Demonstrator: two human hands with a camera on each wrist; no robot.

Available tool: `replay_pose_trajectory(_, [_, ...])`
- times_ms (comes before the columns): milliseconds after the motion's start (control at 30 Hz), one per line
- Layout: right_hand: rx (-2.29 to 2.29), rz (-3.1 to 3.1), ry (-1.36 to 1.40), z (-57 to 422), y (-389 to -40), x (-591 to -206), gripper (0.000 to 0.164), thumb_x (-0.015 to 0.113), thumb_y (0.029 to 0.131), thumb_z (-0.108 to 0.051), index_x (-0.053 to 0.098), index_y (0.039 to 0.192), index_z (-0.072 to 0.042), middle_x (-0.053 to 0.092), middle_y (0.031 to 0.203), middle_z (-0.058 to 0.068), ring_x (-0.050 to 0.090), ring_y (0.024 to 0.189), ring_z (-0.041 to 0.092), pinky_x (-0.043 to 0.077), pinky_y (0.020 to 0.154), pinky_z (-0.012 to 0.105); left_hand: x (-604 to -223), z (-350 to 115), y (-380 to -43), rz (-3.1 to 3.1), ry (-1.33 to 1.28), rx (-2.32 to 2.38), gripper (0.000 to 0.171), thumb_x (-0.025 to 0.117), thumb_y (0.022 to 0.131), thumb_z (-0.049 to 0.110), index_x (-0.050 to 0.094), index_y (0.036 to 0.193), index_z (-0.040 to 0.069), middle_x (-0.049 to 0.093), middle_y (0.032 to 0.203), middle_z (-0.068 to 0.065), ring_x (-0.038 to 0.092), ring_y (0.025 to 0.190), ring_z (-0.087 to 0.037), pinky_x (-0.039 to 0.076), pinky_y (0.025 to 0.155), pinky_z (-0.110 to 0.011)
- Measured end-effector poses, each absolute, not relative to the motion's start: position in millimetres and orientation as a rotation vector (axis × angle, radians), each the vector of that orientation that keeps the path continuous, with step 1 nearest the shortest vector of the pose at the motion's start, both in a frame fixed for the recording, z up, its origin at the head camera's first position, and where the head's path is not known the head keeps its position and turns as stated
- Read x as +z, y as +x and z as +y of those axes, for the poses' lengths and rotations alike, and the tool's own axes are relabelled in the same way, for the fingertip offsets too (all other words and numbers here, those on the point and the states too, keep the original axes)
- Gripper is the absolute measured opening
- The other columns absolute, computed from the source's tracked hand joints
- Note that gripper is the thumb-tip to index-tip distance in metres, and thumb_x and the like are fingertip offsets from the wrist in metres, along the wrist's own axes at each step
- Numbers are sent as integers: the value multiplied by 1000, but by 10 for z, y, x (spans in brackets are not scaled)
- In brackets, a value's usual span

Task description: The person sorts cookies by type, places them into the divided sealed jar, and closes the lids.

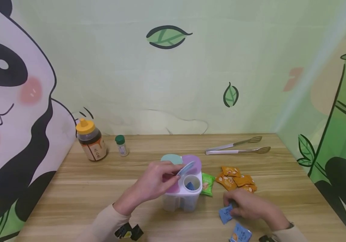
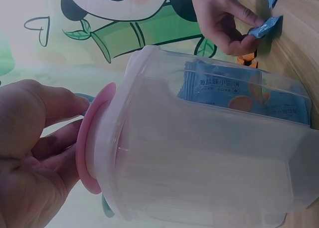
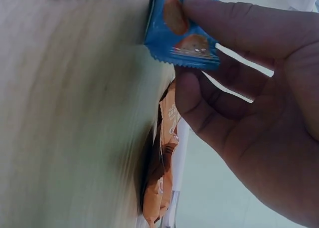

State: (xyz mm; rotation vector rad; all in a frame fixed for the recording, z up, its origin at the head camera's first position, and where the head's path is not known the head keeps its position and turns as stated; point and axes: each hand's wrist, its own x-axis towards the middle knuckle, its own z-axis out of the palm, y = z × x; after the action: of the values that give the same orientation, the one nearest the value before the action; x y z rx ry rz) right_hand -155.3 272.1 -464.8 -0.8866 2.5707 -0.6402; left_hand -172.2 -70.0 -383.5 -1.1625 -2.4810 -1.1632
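Nearest me, one loose blue packet (image 1: 241,232) lies on the table (image 1: 70,201). Just beyond, I see the right hand (image 1: 248,204) pinching one held packet (image 1: 225,215) between thumb and fingers; its free part juts leftward, but I can't tell its long axis. Left of it, one container (image 1: 188,203) stands upright, long axis vertical. The left hand (image 1: 150,181) pinches one blue lid (image 1: 186,168), tilted up. Farther, I count one green packet (image 1: 207,184), at least four orange packets (image 1: 227,181), two whisks (image 1: 239,152).

left sleeve (image 1: 107,220): beige | left wrist device (image 1: 136,232): black, boxy | right sleeve (image 1: 291,235): beige | right wristband (image 1: 291,225): dark
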Motion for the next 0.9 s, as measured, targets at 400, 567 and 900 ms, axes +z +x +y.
replay_pose_trajectory(400, [-815, 2599, -1076, 2680, -1563, -4640, 24, 76, 75, -7, 63, 87, -24, 61, 83, -14, 53, 72, 0, 47, 61, 18, -3825, -692, -1723, -2467, -1171, -1164, 34, 71, 86, 7, 69, 120, 8, 70, 91, -3, 67, 83, -8, 54, 72, -13])
replay_pose_trajectory(567, [-890, 2610, -1187, 2667, -1573, -4632, 25, 74, 76, -2, 66, 89, -22, 65, 87, -13, 54, 75, -1, 50, 63, 19, -3842, -696, -1724, -2464, -1179, -1172, 35, 71, 87, 6, 69, 121, 7, 71, 92, -4, 68, 84, -9, 54, 73, -12])
replay_pose_trajectory(900, [-1052, 2618, -1436, 2606, -1613, -4527, 27, 72, 81, -1, 66, 97, -21, 64, 89, -9, 53, 79, 2, 49, 68, 20, -3845, -704, -1720, -2460, -1178, -1176, 34, 71, 87, 7, 69, 121, 8, 70, 91, -3, 68, 83, -8, 54, 72, -13])
